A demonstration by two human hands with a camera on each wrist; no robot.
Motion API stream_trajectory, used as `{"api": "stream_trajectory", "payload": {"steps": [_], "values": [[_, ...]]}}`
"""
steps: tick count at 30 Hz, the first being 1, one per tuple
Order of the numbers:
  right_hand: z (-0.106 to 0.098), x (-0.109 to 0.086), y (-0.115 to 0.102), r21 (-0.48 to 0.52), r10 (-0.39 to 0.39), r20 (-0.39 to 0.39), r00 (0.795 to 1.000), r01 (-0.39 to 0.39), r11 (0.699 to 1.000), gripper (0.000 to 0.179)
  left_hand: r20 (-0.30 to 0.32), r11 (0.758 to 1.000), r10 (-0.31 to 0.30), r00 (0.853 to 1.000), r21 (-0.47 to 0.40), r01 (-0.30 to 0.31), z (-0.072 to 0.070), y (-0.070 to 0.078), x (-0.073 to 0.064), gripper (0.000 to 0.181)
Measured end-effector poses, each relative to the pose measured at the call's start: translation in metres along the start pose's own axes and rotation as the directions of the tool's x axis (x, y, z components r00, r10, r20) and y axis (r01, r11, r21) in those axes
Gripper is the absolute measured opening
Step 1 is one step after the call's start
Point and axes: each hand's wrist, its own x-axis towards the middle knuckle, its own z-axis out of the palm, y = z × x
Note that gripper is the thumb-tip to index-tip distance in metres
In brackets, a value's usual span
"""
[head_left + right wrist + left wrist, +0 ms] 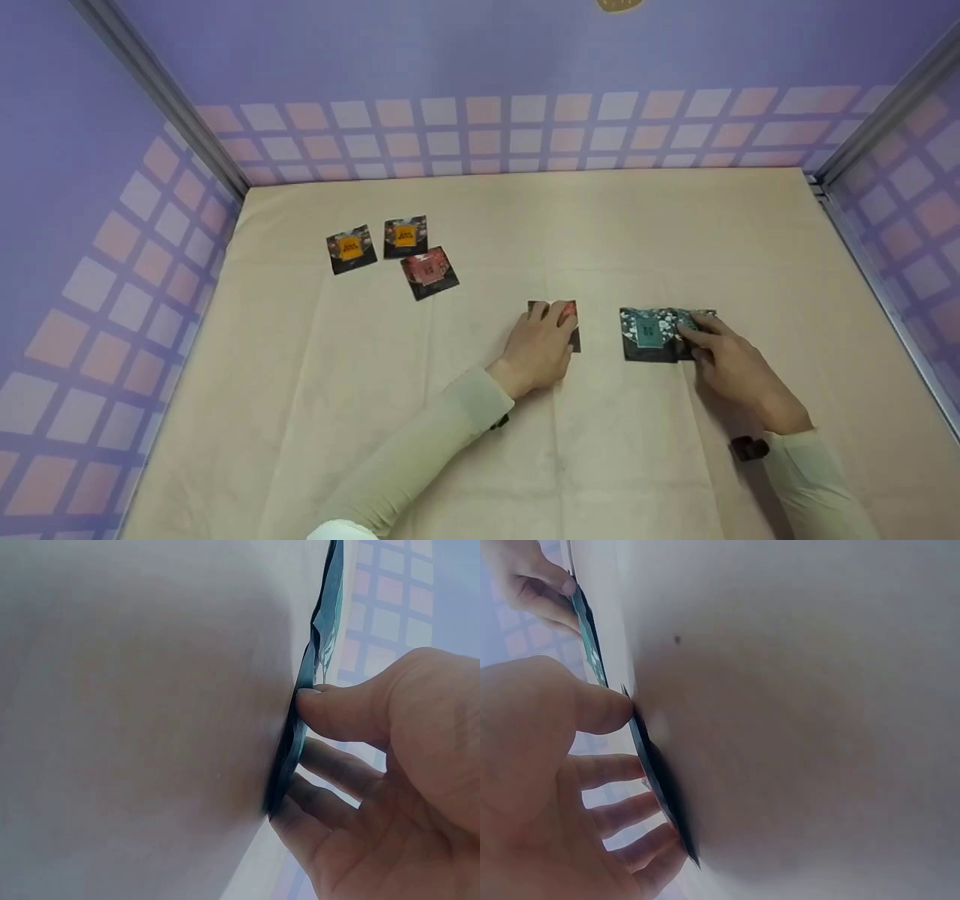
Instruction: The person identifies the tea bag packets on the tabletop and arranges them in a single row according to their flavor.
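Observation:
A red-and-black sachet (576,341) lies on the cloth, mostly covered by my left hand (536,349). In the left wrist view, thumb and fingers hold this dark flat sachet (660,784) across its width. To the right, my right hand (739,375) holds a green-and-black sachet (686,349), its thumb on one side and fingers spread along it. This sachet meets or overlaps the left edge of another green-and-black sachet (649,334), which has a white floral pattern. The right wrist view shows the held sachet (286,754) edge-on.
Two sachets with orange labels, one at far left (351,249) and one beside it (406,237), lie at the upper left. Another red-labelled sachet (430,273) touches the second one's lower corner. A creased cream cloth (360,420) covers the table; purple checked walls (487,135) enclose it.

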Motion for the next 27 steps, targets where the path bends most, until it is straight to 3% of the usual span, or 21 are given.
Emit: {"api": "stream_trajectory", "payload": {"steps": [11, 27], "values": [[0.001, 0.0, 0.0, -0.024, -0.017, -0.008, 1.0, 0.017, 1.0, 0.045, -0.001, 0.998, 0.029, 1.0, 0.059, -0.029, 0.003, 0.022, 0.01, 0.048], [0.002, 0.0, 0.001, -0.007, 0.009, -0.009, 1.0, -0.009, 1.0, 0.046, 0.017, 0.997, 0.027, 0.999, 0.072, -0.028, 0.004, 0.048, 0.027, 0.051]]}}
